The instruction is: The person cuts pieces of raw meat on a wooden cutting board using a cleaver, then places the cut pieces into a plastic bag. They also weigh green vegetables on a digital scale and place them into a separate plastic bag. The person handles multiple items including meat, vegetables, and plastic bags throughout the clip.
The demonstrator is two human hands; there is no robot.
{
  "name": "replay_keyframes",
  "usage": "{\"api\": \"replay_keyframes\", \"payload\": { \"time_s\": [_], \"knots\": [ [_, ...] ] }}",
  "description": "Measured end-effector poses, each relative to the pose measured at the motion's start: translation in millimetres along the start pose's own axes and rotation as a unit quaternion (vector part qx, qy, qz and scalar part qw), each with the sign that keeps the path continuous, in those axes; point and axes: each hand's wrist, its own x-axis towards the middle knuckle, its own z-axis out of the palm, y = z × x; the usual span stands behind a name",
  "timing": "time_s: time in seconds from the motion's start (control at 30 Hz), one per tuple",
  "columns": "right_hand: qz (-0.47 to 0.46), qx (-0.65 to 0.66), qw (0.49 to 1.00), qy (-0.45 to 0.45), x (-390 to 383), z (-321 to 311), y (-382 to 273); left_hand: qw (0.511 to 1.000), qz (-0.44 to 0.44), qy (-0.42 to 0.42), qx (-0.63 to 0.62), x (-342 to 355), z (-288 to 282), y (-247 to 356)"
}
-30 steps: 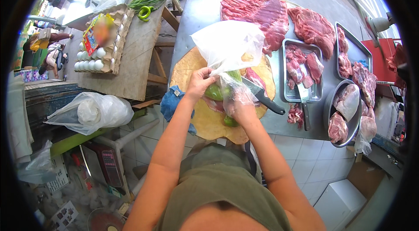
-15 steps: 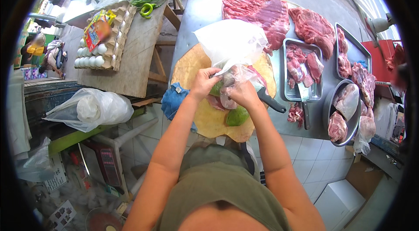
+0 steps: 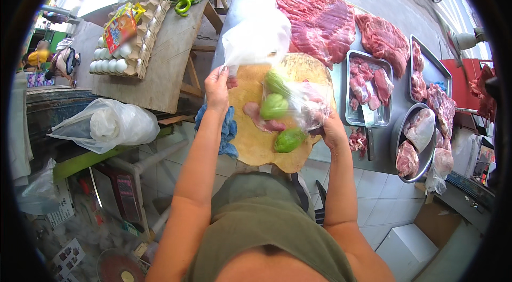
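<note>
My left hand (image 3: 217, 90) pinches the edge of a white plastic bag (image 3: 256, 39), which is spread out over the far left of a round wooden chopping board (image 3: 242, 138). On the board's right side, my right hand (image 3: 334, 130) grips a blurred clear plastic bag (image 3: 310, 105) with something pinkish in it. Two green chayotes (image 3: 274, 106) are at the middle of the board beside that bag; whether they touch it I cannot tell. A third chayote (image 3: 289, 141) lies nearer to me. Left of them is a strip of raw meat (image 3: 257, 117).
A blue cloth (image 3: 228, 135) hangs at the board's left edge. Large raw meat slabs (image 3: 317, 21) lie beyond. To the right stand a metal tray of cut meat (image 3: 349, 114) with a knife (image 3: 369, 133) across it, and a metal bowl (image 3: 399, 138). Egg trays (image 3: 144, 50) stand at left.
My hands have moved apart: the left goes left with the white bag, the right goes right with the clear bag. The chayotes and meat strip between them have come into fuller view.
</note>
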Motion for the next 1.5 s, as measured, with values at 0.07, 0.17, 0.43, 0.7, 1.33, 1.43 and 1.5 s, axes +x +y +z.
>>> {"api": "replay_keyframes", "payload": {
  "time_s": [0.07,0.17,0.43,0.7,1.33,1.43,1.5],
  "knots": [
    [0.033,0.080,0.996,0.012,-5.0,-5.9,-1.8,0.998,0.000,-0.044,-0.044,-5.3,8.7,-4.2],
    [-0.009,-0.028,0.998,0.059,-16.2,-25.3,-3.5,0.996,0.017,-0.091,-0.016,-23.6,28.9,-18.0],
    [-0.064,-0.355,0.880,0.310,-17.2,-141.8,66.5,0.995,0.075,-0.007,0.067,-21.4,25.5,-11.6],
    [-0.229,-0.463,0.771,0.372,10.0,-127.4,148.8,0.991,0.082,-0.005,0.102,-6.3,10.9,22.0],
    [-0.185,-0.507,0.832,-0.132,-49.6,20.0,25.6,0.738,0.390,0.234,0.498,-48.8,-38.7,89.1],
    [-0.209,-0.266,0.941,0.004,-73.0,9.5,-1.3,0.752,0.404,0.150,0.499,-64.7,-19.2,80.8],
    [-0.246,-0.109,0.958,0.101,-68.8,-5.6,-24.5,0.755,0.388,0.078,0.523,-68.7,1.5,76.8]
  ]
}}
